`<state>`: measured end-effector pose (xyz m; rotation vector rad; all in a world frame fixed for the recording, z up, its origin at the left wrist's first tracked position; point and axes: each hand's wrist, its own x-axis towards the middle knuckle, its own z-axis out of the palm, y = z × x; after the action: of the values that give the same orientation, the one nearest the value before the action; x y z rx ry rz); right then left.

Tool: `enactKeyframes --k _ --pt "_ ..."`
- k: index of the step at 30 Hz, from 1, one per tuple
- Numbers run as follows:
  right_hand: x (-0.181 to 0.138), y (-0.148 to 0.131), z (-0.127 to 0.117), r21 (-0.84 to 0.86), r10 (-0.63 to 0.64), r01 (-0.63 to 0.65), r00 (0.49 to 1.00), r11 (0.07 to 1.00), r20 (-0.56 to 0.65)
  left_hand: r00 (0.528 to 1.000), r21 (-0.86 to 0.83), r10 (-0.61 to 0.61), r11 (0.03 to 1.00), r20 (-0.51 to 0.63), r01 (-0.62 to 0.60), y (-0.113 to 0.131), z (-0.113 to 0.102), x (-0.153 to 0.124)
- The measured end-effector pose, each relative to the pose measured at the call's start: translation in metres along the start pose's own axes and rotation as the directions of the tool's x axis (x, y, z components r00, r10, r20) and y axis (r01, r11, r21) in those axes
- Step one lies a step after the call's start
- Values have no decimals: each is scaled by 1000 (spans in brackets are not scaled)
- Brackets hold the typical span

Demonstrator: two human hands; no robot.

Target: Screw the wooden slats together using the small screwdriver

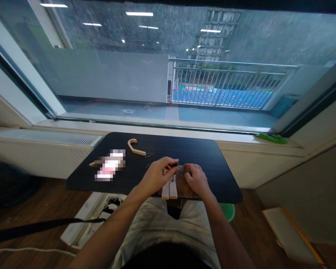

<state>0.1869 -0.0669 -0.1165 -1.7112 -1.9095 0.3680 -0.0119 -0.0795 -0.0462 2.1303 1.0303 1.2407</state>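
Observation:
Between the thumb and fingers of my left hand [158, 173] is a small black-tipped piece [174, 164], too small to name surely. It is held over two pale wooden strips [173, 191] that lie side by side, their near ends at the table's front edge. A thin metal screw or nail [173, 178] appears at the strips, partly hidden by my left hand. My right hand [197, 179] rests on a worn brown board [184, 187] beside the strips, its fingers bent and its thumb apart from them.
On the black table [212, 157] lie a curved wooden hook [138, 151] and several small screws [149, 155]. A blurred-out item [110, 166] is at the left. Past the table are a radiator [44, 145] and a window. Beneath are an open box [92, 213] and a green bin [228, 212].

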Motion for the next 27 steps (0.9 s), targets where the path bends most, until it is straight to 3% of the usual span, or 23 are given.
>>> enactKeyframes --k 15,22,27 --pt "0 -1 -1 -4 -8 8 1000 1000 -1 999 -16 -29 999 39 29 4 0 -2" --pt "-1 -1 0 -8 -10 10 1000 1000 -3 993 26 99 995 -56 -98 2 2 -2" --pt "-1 -2 0 -9 -2 2 1000 1000 -4 993 45 96 995 -64 -94 5 1 -1"
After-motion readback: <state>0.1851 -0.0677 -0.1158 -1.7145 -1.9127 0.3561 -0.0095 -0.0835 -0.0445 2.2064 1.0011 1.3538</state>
